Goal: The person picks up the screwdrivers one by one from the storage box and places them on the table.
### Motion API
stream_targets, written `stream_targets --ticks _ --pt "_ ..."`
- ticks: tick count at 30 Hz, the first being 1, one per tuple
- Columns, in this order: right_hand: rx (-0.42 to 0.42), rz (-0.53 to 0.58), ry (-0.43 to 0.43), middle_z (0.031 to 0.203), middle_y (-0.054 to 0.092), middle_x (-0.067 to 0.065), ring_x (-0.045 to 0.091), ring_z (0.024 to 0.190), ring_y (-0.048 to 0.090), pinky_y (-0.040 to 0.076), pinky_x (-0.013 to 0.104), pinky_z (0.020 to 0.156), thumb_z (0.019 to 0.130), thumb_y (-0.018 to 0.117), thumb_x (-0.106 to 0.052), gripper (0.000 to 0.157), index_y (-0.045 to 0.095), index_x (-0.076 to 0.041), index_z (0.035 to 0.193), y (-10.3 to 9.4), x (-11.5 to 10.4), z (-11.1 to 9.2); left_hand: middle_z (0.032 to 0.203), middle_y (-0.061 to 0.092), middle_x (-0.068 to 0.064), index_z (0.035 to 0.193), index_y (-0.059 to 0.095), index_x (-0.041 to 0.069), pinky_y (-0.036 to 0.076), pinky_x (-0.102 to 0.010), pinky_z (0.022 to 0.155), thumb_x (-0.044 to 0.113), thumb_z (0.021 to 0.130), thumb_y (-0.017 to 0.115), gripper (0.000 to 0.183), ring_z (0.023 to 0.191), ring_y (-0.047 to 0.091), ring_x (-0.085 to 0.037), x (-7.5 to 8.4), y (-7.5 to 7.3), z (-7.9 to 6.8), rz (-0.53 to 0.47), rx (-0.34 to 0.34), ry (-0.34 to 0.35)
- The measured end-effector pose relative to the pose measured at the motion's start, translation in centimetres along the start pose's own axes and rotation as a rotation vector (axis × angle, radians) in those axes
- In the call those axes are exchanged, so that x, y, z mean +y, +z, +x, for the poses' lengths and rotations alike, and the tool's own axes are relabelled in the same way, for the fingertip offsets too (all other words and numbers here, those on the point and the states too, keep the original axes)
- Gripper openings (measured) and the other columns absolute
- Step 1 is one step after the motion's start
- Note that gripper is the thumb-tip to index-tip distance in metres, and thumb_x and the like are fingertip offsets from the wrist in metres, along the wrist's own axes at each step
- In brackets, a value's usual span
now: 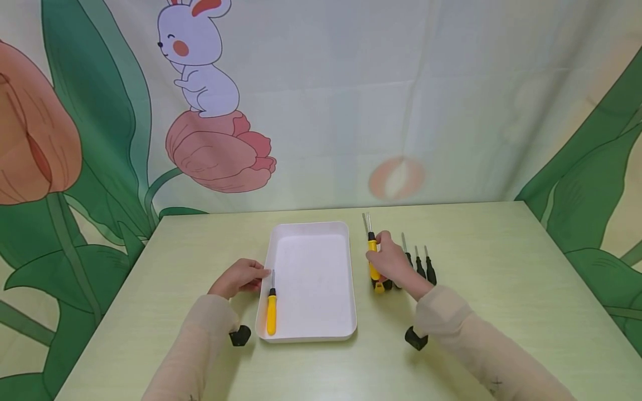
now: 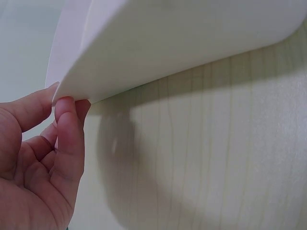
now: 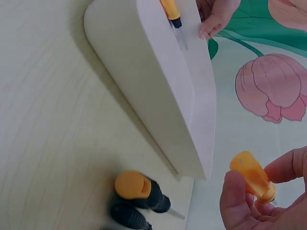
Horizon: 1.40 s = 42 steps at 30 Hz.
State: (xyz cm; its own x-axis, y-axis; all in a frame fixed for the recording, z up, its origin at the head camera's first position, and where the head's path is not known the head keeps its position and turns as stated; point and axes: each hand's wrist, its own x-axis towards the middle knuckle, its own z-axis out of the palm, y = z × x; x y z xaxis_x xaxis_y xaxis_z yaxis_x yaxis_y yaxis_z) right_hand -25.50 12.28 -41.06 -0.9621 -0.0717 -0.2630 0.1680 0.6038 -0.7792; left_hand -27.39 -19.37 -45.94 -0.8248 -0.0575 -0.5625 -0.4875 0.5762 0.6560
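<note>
My left hand [image 1: 243, 276] pinches the left rim of a white tray [image 1: 313, 278] between thumb and fingers; the left wrist view shows this grip close up. Inside the tray, along its left side, lies a yellow-handled screwdriver [image 1: 271, 313], shaft pointing away. To the right of the tray my right hand [image 1: 392, 260] holds another yellow-handled screwdriver [image 3: 252, 175] by its handle, above the table. Below it on the table is a black screwdriver with a yellow-orange end [image 3: 133, 186]. My hand partly hides that one in the head view.
Several black-handled screwdrivers [image 1: 431, 270] lie side by side right of my right hand, shafts pointing away. The pale wooden table [image 1: 476, 245] ends at a printed curtain [image 1: 321, 139] behind. Black wrist pieces [image 1: 240, 336] sit under both sleeves.
</note>
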Motion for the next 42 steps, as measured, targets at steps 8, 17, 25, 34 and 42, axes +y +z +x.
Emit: stream_targets --ticks 8,17,25,34,42 --pt "0.020 -0.004 0.022 0.093 0.049 0.018 0.017 0.048 0.049 0.047 0.025 0.045 0.086 0.045 -0.016 0.037 0.029 -0.005 0.117 -1.8 1.5 0.5 0.078 0.052 -0.005 0.102 0.053 0.002 0.044 -0.018 0.059 0.026 0.085 0.059 0.030 0.064 0.049 -0.014 0.0 0.0 0.0 -0.002 0.005 -0.015" --pt "0.071 -0.036 0.046 0.091 0.049 0.018 0.019 0.057 0.051 0.048 0.025 0.047 0.086 0.044 -0.018 0.039 0.028 -0.004 0.118 -3.5 4.0 1.4 0.078 0.052 -0.005 0.102 0.053 0.001 0.045 -0.019 0.061 0.026 0.085 0.059 0.031 0.066 0.050 -0.014 0.0 0.1 0.0 0.001 0.004 -0.006" --pt "0.113 -0.063 0.098 0.094 0.049 0.020 0.020 0.059 0.051 0.047 0.024 0.046 0.084 0.043 -0.018 0.039 0.028 -0.003 0.117 -4.6 6.4 2.1 0.079 0.052 -0.005 0.102 0.053 0.001 0.045 -0.020 0.062 0.026 0.085 0.059 0.030 0.067 0.050 -0.015 0.0 0.1 -0.2 0.000 0.003 -0.007" --pt "0.129 -0.080 0.115 0.090 0.049 0.019 0.018 0.057 0.049 0.045 0.023 0.044 0.085 0.042 -0.020 0.039 0.030 -0.003 0.117 -5.6 8.1 2.4 0.080 0.052 -0.005 0.101 0.053 0.003 0.044 -0.019 0.061 0.026 0.084 0.059 0.030 0.068 0.049 -0.015 0.0 0.0 -0.2 -0.001 0.006 -0.019" --pt "0.119 -0.052 0.114 0.095 0.048 0.020 0.017 0.055 0.047 0.045 0.025 0.045 0.084 0.042 -0.018 0.041 0.031 -0.002 0.120 -6.3 9.2 2.5 0.079 0.051 -0.005 0.102 0.053 0.003 0.043 -0.018 0.060 0.027 0.084 0.059 0.031 0.068 0.049 -0.015 0.0 0.1 -0.1 0.005 0.009 -0.017"
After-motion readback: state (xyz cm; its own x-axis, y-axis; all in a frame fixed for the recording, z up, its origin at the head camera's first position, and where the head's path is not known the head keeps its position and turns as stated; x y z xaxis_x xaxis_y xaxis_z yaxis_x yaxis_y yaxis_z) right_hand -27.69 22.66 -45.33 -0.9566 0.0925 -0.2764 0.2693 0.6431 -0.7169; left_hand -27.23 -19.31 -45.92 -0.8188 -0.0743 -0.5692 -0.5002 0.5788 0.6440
